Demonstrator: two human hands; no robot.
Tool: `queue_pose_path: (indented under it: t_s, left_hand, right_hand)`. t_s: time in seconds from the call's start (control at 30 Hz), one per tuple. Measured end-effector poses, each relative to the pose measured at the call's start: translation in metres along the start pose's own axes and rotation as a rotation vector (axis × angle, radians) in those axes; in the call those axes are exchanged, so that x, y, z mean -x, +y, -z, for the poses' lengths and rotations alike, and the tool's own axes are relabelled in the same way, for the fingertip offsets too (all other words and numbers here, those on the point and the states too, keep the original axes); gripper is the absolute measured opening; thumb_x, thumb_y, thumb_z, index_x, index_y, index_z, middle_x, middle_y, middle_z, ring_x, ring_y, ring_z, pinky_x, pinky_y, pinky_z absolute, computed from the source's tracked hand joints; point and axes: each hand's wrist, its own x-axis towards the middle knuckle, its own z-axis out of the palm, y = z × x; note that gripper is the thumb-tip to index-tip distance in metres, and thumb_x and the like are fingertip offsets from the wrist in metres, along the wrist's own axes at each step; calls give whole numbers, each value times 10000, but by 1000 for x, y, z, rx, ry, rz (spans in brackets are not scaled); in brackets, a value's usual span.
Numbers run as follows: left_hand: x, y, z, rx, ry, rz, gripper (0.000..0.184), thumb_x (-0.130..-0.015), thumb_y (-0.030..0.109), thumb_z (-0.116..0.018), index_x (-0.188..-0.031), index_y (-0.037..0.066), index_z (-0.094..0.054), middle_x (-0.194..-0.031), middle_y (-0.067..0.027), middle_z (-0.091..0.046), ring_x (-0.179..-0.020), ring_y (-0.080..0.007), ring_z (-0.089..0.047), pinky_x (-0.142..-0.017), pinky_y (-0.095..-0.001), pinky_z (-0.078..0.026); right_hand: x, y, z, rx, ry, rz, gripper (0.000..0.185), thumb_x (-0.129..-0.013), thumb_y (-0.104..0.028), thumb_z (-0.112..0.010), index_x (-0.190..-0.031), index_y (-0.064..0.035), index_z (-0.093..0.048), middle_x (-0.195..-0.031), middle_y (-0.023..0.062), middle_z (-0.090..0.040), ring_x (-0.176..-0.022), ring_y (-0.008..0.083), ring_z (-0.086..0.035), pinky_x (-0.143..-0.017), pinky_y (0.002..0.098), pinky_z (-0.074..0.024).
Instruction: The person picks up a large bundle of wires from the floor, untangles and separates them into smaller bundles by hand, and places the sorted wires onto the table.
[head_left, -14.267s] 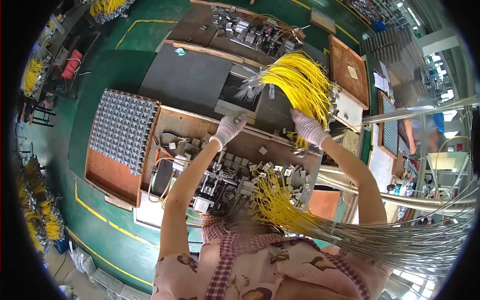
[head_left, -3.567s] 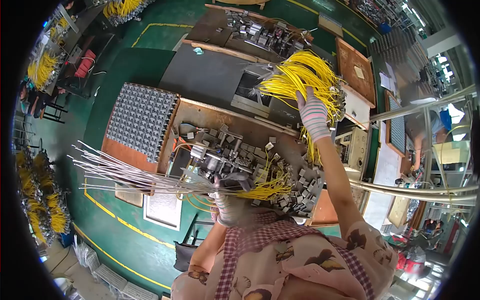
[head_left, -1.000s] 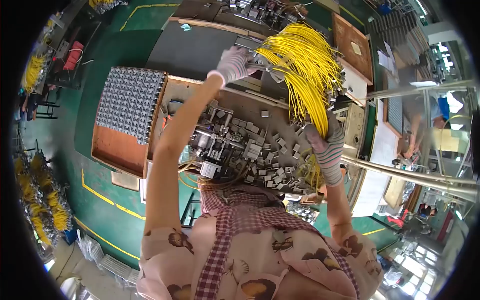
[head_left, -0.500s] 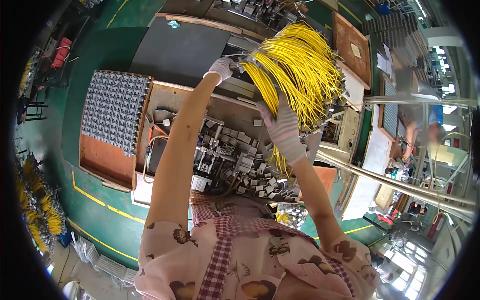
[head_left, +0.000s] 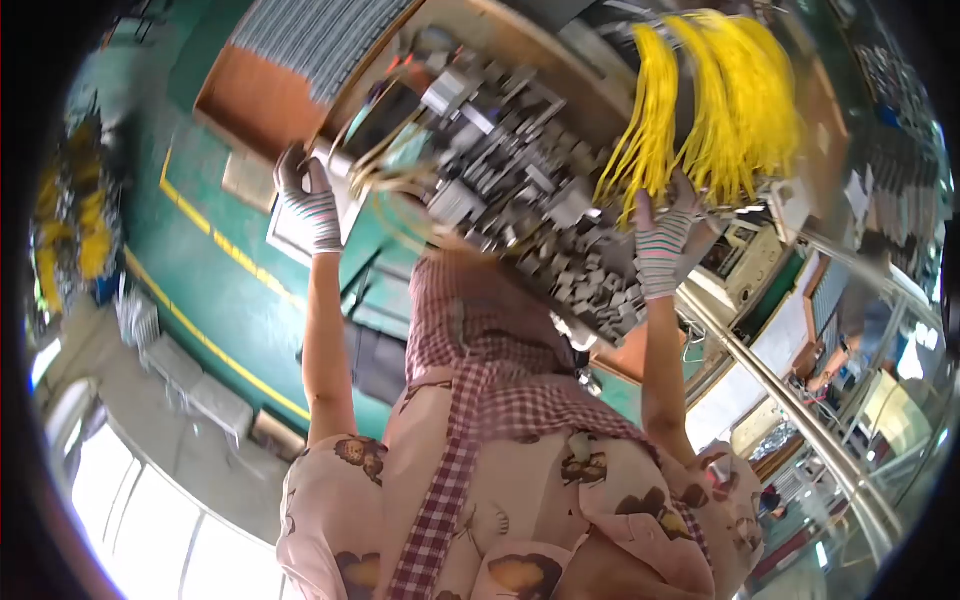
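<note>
Both hands wear pale striped gloves with bare fingertips. My left hand (head_left: 308, 205) is raised at the lower corner of a brown wooden tray (head_left: 258, 100); its thumb and fingers are apart, and I cannot tell whether they touch the tray. Rows of grey metal parts (head_left: 315, 40) lie in that tray. My right hand (head_left: 662, 240) is at the lower ends of a large bundle of yellow wires (head_left: 740, 105), thumb and fingers apart with nothing plainly gripped. The wires hang over the far right part of the bench.
A metal fixture (head_left: 490, 130) stands on the bench between my hands, blurred. Many small grey blocks (head_left: 590, 285) lie loose at the near edge. A metal rail (head_left: 780, 385) runs along the right. A dark seat (head_left: 380, 360) is below my left side.
My left hand has left the wires and swung left to the tray corner. My right hand has shifted right to the wires' lower ends. The view has turned and blurred.
</note>
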Motion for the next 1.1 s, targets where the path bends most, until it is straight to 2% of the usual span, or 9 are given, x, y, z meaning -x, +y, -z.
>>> queue_pose_path:
  t_s: [0.13, 0.2, 0.37, 0.47, 0.57, 0.63, 0.73, 0.93, 1.1]
  left_hand:
    - [132, -184, 205, -606, -580, 461, 484, -701, 183, -713, -1148, 89, -554, -1126, -114, -521, -973, -255, -550, -834, -341, -464]
    - [169, -95, 196, -1199, -1065, 543, 688, -641, 310, -752, -1249, 125, -491, -1248, -113, -470, -1151, -300, -463, -948, -408, -411]
    - [244, -140, 212, -1309, -1598, -242, 839, -619, 393, -766, -1340, 178, -395, -1373, -69, -390, -1317, -302, -279, -1098, -484, -156]
    - [250, -161, 158, -1314, -2212, -111, 818, -620, 371, -776, -1332, 185, -418, -1367, -59, -419, -1297, -273, -328, -1093, -485, -162]
    - [261, -205, 181, -1293, -2218, -25, 620, -586, 305, -817, -1155, 173, -611, -1222, -47, -579, -1189, -223, -491, -1043, -401, -277]
    - [263, -202, 151, -1280, -2293, 68, 614, -588, 305, -816, -1152, 171, -613, -1216, -44, -584, -1175, -218, -504, -1026, -394, -297]
    - [240, -188, 153, -1297, -2448, 438, 596, -595, 303, -814, -1141, 162, -620, -1198, -36, -599, -1132, -205, -545, -974, -375, -357]
    - [232, -183, 129, -1232, -2357, 158, 524, -620, 271, -794, -1106, 171, -626, -1138, -39, -627, -1089, -212, -572, -902, -399, -400]
    - [195, -199, 65, -1071, -2434, -91, 316, -853, 247, -536, -1131, 99, -572, -1082, -73, -601, -1046, -241, -564, -892, -397, -404]
  right_hand:
    - [84, 71, -6, -463, -142, -379, 445, -762, -115, -694, -1167, -44, -524, -1100, 92, -577, -994, 185, -556, -839, 303, -466]
    - [93, 65, -4, -763, 2, -528, 430, -770, -105, -687, -1165, -46, -530, -1064, 75, -596, -966, 167, -570, -815, 280, -473]
    - [118, 85, 3, -790, -72, -398, 400, -791, -65, -646, -1176, -59, -536, -1005, 57, -607, -882, 143, -593, -728, 257, -491]
    - [125, 104, 5, -480, -221, -306, 361, -806, -49, -613, -1159, -41, -540, -979, 80, -606, -828, 124, -592, -690, 266, -499]
    - [157, 114, 24, -900, -19, -904, 306, -840, -46, -572, -1143, -31, -535, -959, 75, -594, -757, 124, -557, -685, 280, -496]
    - [166, 100, 50, -363, -273, -407, 258, -856, -42, -563, -1113, -34, -553, -1018, 68, -588, -818, 146, -570, -726, 282, -493]
    - [161, 59, 55, -461, -203, -519, 229, -865, -12, -542, -1090, -35, -573, -1043, 68, -579, -870, 144, -566, -766, 281, -477]
    - [130, -30, 17, 5, -451, -126, 241, -788, 101, -544, -987, -32, -577, -978, 109, -592, -897, 217, -582, -785, 315, -457]
    - [146, -56, -11, -9, -573, -364, 194, -800, 56, -528, -954, -48, -585, -946, 127, -606, -866, 279, -590, -758, 332, -461]
